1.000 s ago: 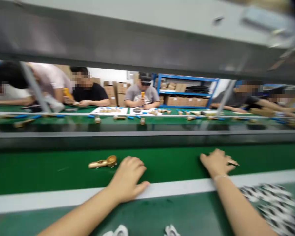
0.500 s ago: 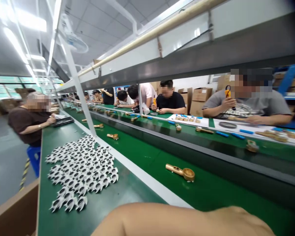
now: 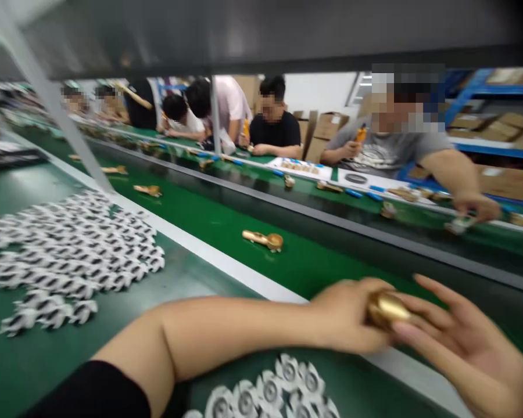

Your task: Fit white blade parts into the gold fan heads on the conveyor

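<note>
My left hand [image 3: 351,313] reaches across from the left and is closed round a shiny gold shower head [image 3: 391,310], above the belt's near edge. From the right, my right hand [image 3: 475,342] meets it, thumb and fingers closed on the same piece while one finger sticks out. Motion blur and my fingers hide much of the piece. Beneath my left forearm lies a group of white bladed wheels [image 3: 270,392] with round centres. A second gold shower head [image 3: 264,240], with a handle and a ring-shaped head, rests on the green belt beyond my arm.
More white bladed wheels [image 3: 78,244] cover the green bench at left. A slanted white post [image 3: 70,122] rises by the belt [image 3: 209,223], and a grey shelf [image 3: 261,38] hangs overhead. Opposite, a co-worker [image 3: 387,139] holds an orange tool [image 3: 361,134] and reaches toward the far belt.
My view has turned right and down. My left forearm has risen into view, and both hands now show with the gold shower head. The opposite co-worker's arm has stretched out to the far belt.
</note>
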`<state>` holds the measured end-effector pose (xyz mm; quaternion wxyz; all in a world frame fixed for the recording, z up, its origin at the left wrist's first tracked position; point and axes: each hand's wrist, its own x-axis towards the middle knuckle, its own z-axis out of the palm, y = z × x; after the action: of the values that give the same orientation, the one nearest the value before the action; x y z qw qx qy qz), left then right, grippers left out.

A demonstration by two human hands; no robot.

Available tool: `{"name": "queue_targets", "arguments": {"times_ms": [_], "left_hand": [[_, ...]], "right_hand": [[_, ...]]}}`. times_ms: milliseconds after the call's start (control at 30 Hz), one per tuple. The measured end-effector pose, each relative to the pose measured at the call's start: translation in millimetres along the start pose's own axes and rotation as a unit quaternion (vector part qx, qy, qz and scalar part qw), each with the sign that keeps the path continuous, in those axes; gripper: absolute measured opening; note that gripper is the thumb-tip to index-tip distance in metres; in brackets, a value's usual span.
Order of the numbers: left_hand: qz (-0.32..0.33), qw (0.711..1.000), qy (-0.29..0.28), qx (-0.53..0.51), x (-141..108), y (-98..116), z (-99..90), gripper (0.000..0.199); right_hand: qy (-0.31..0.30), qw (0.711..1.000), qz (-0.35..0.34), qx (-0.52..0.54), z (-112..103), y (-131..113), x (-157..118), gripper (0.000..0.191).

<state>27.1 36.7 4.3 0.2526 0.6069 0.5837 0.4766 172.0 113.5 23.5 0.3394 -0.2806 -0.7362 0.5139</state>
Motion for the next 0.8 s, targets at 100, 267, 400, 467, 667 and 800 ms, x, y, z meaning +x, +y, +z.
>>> {"name": "queue_targets", "arguments": {"times_ms": [100,267,400,467,667,800], "left_hand": [[-0.045,0.988,0.045,-0.143,4.5,-11.3,4.1,0.040],[-0.153,0.938,0.093,-0.297,23.8,-23.5,0.1,0.021],[-0.201,0.900,0.089,-0.377,31.3,-27.4,-9.1,0.022],[-0.208,0.883,0.085,-0.412,31.3,-27.2,-11.1,0.015],[-0.195,0.859,0.050,-0.470,28.0,-26.6,-10.7,0.019],[-0.183,0.858,0.016,-0.479,26.6,-30.0,-11.2,0.020]], "right_hand": [[-0.007,1.000,0.017,-0.015,-6.1,-8.4,-9.5,0.082],[-0.126,0.979,-0.036,-0.158,10.1,-18.7,-28.2,0.041],[-0.326,0.918,-0.036,-0.224,23.4,-26.5,-46.1,0.021],[-0.342,0.907,-0.036,-0.243,28.4,-26.7,-51.6,0.026],[-0.359,0.905,-0.006,-0.228,36.5,-18.2,-58.2,0.026],[-0.341,0.916,0.012,-0.210,41.1,-12.7,-61.3,0.021]]}}
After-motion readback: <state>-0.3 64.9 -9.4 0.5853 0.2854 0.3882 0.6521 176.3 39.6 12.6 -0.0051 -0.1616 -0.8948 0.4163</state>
